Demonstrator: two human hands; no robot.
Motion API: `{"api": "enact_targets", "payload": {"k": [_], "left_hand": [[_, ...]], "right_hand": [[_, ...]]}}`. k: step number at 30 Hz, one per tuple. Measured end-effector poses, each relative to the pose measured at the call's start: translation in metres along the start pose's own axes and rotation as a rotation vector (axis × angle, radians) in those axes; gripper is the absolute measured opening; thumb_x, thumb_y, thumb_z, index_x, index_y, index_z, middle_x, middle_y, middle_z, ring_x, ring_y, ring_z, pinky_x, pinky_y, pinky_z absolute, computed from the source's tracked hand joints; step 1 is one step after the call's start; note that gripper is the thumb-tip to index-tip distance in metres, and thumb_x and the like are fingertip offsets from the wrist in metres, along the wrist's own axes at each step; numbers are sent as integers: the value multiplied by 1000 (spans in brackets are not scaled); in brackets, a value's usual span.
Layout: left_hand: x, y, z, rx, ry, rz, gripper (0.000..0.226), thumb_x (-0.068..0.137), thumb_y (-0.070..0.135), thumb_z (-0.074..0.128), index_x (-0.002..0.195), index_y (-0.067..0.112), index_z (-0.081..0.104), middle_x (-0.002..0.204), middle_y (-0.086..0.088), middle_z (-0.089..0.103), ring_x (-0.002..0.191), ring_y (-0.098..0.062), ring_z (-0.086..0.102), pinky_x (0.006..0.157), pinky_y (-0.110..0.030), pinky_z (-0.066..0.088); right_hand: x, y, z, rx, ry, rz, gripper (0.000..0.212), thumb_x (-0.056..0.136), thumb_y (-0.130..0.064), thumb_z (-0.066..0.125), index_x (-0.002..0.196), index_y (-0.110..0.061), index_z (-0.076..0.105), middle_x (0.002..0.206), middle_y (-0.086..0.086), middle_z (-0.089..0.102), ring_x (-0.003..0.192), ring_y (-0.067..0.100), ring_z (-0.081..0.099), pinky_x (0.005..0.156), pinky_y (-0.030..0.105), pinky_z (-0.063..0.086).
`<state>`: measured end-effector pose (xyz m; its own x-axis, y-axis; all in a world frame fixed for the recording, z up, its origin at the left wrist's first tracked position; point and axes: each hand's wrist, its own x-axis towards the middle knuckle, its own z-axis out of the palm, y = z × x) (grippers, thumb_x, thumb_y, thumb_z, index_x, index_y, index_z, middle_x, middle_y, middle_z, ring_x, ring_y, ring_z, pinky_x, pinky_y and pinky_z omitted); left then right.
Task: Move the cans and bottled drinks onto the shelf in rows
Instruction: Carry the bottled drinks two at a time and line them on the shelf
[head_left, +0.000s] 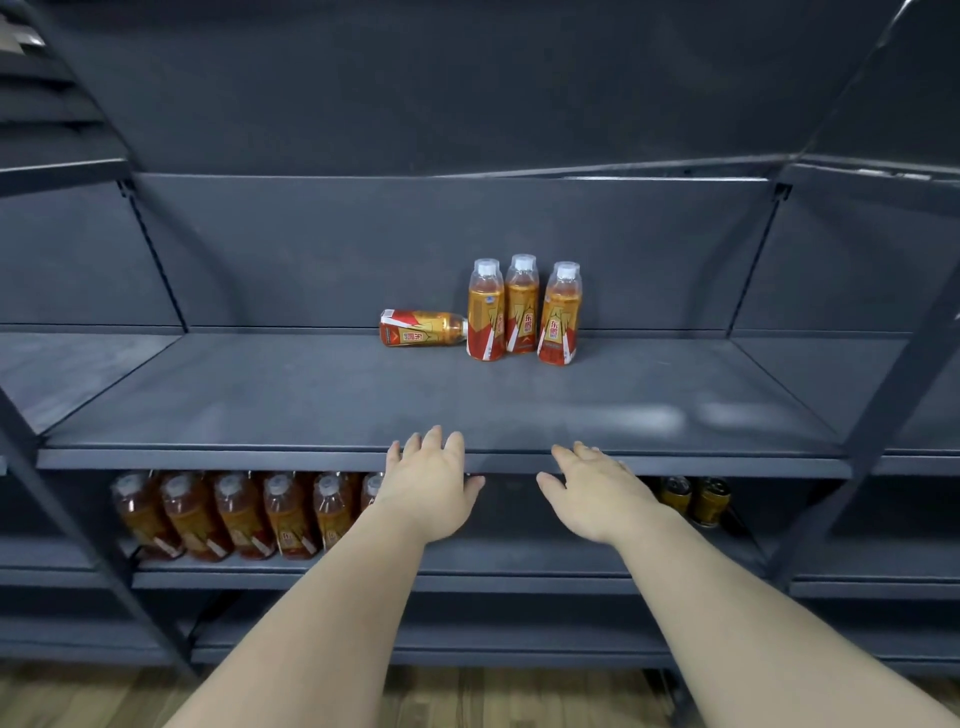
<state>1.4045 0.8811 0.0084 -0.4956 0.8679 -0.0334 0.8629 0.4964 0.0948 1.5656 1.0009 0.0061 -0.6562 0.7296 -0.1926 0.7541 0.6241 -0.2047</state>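
Three amber plastic drink bottles with white caps (522, 312) are standing upright in a cluster towards the back of the dark grey metal shelf (260, 405). A fourth bottle (422, 328) is lying on its side just beside them, on their left. The left hand (428, 483) and right hand (592, 493) are hovering at the shelf's front edge, fingers released, grasping nothing. A row of similar bottles (244, 514) and gold cans (696, 499) are sitting on the lower shelf (519, 558).

Three upright bottles (522, 312) rear of shelf (311, 405); toppled bottle (422, 328) left.
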Motion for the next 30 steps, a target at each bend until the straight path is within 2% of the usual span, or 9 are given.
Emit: {"api": "enact_targets", "payload": {"k": [7,14,19,30], "left_hand": [[7,9,-9,-2,-7,-3,58,102,51,39,149,19,29,161,-10,25,148,-34,22,122,-52,15],[28,13,-8,-5,-5,12,57,102,50,40,147,17,31,160,-11,26,147,-34,22,121,-52,17],[68,18,-10,-13,15,45,59,101,50,40,148,16,31,159,-11,26,146,-35,24,120,-52,19],[172,-5,-18,-48,-27,37,61,101,50,42,152,19,26,162,-10,22,149,-34,20,122,-52,17]], "right_hand": [[5,9,-12,-3,10,-6,62,105,-51,23,160,-23,15,167,7,10,154,25,8,125,45,8],[16,20,-27,-7,21,16,62,106,-51,24,160,-23,15,167,8,10,154,28,10,125,44,11],[47,28,-39,-2,49,38,63,105,-52,27,160,-22,16,167,8,11,153,29,11,122,43,16],[145,19,-58,-18,35,62,65,104,-54,27,160,-25,13,168,6,9,154,27,9,123,44,13]]}}
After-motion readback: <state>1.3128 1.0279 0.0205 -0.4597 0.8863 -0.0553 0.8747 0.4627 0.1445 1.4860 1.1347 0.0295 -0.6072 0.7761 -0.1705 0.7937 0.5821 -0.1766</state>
